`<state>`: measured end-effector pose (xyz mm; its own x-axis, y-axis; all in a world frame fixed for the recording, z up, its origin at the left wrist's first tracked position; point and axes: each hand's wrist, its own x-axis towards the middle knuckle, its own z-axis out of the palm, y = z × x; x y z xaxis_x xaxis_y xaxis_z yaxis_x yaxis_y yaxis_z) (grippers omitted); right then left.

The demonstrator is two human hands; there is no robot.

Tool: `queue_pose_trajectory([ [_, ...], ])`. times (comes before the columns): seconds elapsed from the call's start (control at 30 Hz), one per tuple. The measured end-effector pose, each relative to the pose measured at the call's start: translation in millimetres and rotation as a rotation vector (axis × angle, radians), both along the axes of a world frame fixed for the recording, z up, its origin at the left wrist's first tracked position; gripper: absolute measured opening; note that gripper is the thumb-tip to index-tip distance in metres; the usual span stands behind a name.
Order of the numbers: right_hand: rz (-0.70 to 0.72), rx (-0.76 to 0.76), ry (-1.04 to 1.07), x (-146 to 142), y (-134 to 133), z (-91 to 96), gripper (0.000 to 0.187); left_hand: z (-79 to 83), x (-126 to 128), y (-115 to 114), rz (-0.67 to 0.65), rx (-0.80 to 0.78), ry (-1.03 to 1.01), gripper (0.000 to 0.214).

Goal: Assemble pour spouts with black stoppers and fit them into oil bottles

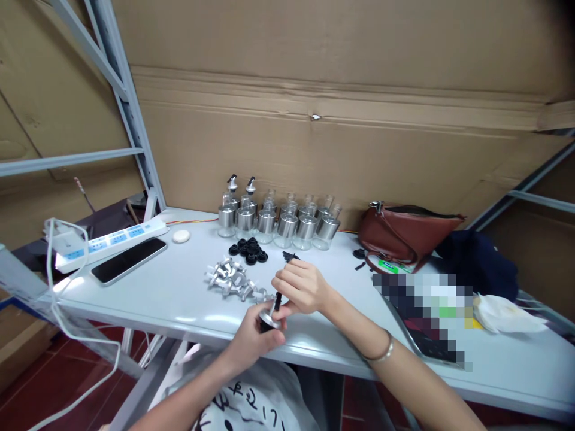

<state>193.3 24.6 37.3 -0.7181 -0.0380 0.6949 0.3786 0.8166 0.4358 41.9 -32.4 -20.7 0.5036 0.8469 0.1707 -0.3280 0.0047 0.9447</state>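
Near the front edge of the table, my left hand (251, 341) is closed around a silver bottle pourer (271, 321) with a black base. From above, my right hand (306, 286) pinches a small black piece (278, 300) at the pourer's upper end; its exact shape is partly hidden by the fingers. Left of my hands lies a loose pile of silver pourer spouts (230, 278). Behind that is a cluster of black round stoppers (250, 249). Several small black parts (290, 257) show just beyond my right hand.
Glass bottles with steel sleeves (287, 227) stand in rows at the back; two carry pourers (232, 184). At left are a phone (129, 261), a power strip (112, 239) and a white disc (181, 236). A brown bag (404, 230) and a white tissue (507, 314) lie right.
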Motion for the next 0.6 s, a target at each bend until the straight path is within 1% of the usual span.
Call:
queue_pose_trajectory([
  [0.07, -0.020, 0.040, 0.002, 0.7, -0.1, -0.3, 0.055, -2.0, -0.2, 0.5, -0.016, 0.000, -0.014, 0.068],
  [0.13, -0.037, 0.060, 0.027, 1.3, 0.2, -0.6, 0.056, -3.4, 0.4, 0.8, -0.007, -0.007, -0.014, 0.068],
  [0.23, -0.069, 0.048, 0.083, 1.0, 0.6, -1.4, 0.060, -2.3, 1.6, 0.5, 0.027, 0.003, 0.022, 0.060],
  [0.33, -0.066, 0.049, 0.085, -1.3, -0.4, -2.8, 0.060, 0.8, 0.1, 0.0, 0.040, 0.012, 0.074, 0.052],
  [0.5, -0.024, 0.083, 0.042, -6.6, -5.7, -5.4, 0.059, 1.7, -6.4, 0.0, -0.048, -0.012, 0.060, 0.046],
  [0.6, -0.005, 0.099, 0.005, -7.6, -7.4, -5.0, 0.058, 2.9, -5.9, -0.9, -0.078, -0.004, 0.147, 0.043],
])
